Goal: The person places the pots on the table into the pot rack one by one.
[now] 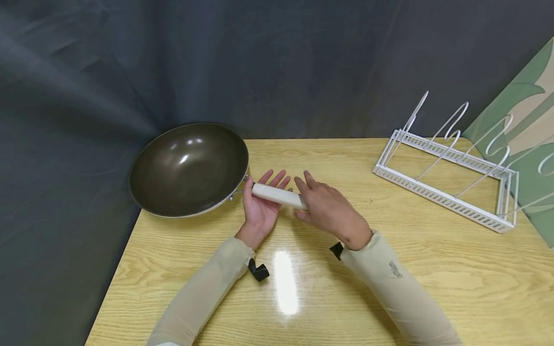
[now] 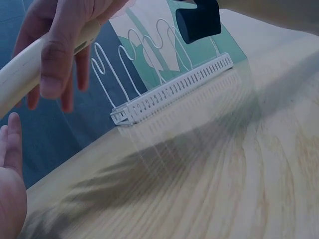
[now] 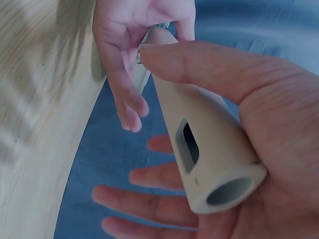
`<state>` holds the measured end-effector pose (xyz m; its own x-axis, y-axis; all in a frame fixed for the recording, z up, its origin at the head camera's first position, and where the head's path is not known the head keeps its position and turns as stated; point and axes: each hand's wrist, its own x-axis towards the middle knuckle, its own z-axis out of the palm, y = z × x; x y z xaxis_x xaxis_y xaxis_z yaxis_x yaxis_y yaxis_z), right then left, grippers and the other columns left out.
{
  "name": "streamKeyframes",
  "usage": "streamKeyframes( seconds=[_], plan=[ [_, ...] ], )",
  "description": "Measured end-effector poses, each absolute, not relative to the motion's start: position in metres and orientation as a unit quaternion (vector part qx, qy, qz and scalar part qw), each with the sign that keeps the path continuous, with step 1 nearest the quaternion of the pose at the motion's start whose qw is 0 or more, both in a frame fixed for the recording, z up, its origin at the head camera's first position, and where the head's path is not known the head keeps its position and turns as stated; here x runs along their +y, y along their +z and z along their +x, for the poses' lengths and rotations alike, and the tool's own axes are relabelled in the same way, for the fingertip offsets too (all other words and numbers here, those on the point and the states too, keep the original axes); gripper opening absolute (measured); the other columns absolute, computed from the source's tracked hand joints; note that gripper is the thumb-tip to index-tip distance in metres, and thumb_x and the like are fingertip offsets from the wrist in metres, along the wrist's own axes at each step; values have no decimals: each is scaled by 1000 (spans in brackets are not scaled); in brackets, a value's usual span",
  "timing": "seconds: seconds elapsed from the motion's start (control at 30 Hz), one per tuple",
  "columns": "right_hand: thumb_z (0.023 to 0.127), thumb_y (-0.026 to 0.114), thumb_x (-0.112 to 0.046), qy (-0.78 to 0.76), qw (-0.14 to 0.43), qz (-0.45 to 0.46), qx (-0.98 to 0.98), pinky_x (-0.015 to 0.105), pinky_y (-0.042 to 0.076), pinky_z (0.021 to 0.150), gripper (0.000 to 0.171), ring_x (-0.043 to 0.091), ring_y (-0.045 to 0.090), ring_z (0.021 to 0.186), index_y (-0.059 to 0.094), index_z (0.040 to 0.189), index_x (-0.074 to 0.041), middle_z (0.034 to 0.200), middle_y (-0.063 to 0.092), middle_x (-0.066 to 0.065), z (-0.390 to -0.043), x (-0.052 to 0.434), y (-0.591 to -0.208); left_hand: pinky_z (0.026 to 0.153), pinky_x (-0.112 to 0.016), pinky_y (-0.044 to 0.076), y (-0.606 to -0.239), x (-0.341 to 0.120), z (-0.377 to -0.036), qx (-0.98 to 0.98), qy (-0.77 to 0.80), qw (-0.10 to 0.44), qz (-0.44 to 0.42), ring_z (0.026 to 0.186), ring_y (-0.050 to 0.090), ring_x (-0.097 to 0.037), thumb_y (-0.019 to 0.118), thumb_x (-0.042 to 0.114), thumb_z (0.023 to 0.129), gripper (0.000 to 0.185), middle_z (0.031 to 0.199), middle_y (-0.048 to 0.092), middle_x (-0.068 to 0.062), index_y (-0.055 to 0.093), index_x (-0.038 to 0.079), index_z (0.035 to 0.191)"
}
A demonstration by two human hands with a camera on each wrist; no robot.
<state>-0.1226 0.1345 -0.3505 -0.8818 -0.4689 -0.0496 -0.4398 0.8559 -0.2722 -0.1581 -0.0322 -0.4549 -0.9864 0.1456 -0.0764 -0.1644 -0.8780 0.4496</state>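
From the head view, a dark pan (image 1: 189, 168) sits at the upper left corner of the desk (image 1: 433, 269), its pale handle (image 1: 277, 195) pointing toward the frame's middle. The left hand (image 1: 261, 204) lies palm up beneath the handle with fingers spread wide; the right hand (image 1: 331, 209) covers the handle's end. A white wire rack (image 1: 450, 178) stands at the right. In the left wrist view, the right hand (image 2: 60, 50) drapes over the handle (image 2: 22, 74), the rack (image 2: 169, 89) behind. The right wrist view shows the thumb (image 3: 199, 69) pressing the handle (image 3: 204, 144), fingers loosely cupped below. Lifting well likely needs both hands closing fully first, since the pan overhangs the edge.
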Motion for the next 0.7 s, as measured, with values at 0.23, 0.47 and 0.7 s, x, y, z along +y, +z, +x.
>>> streamKeyframes(
  seconds=[0.23, 0.47, 0.7],
  plan=[
    [95, 76, -33, -109, 107, -210, 966, 59, 48, 100, 79, 51, 56, 124, 39, 151, 9, 152, 37, 37, -125, 128, -350, 100, -43, 51, -450, -29, -160, 212, 974, 81, -10, 135, 52, -35, 36, 53, 105, 71, 152, 47, -24, 35, 3, 156],
    [95, 74, -35, -99, 120, -192, 969, 59, 51, 96, 77, 47, 63, 113, 42, 150, 9, 147, 46, 34, -126, 125, -351, 100, -41, 52, -447, -28, -161, 172, 981, 93, -20, 135, 53, -31, 35, 51, 105, 70, 152, 48, -20, 36, 4, 157],
    [93, 77, -32, -108, 115, -195, 968, 45, 53, 65, 47, 25, 61, 72, 61, 120, 3, 85, 63, 10, -127, 125, -354, 106, -39, 48, -440, -29, -162, 126, 986, 103, -46, 139, 50, -27, 37, 52, 104, 73, 160, 40, -16, 36, 2, 157]
  ],
)
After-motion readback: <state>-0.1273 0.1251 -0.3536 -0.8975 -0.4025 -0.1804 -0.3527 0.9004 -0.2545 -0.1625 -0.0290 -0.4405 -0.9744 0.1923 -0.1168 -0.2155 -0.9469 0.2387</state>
